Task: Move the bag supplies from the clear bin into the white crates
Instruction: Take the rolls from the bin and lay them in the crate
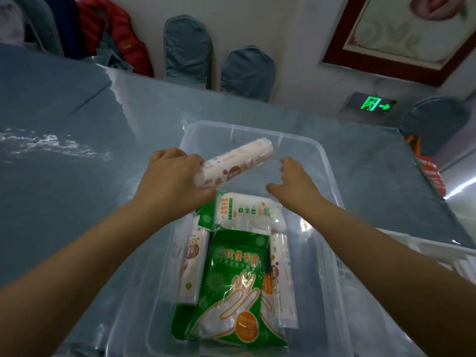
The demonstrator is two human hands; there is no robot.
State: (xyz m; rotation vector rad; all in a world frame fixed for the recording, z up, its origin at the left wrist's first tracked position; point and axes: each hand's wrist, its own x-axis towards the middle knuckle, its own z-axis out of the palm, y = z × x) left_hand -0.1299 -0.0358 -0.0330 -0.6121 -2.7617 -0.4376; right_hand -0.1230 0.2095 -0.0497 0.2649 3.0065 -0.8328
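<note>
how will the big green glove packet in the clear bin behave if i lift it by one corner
The flat green plastic glove packet will probably flop and sag, since it looks thin and soft. Its glossy film may be slippery. Lifting it could also nudge the white bag roll beside it.

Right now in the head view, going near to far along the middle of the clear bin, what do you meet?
Green disposable-glove pack → white glove pack with green print → white-and-brown bag roll gripped by left hand → clear plastic bin's far wall.
</note>
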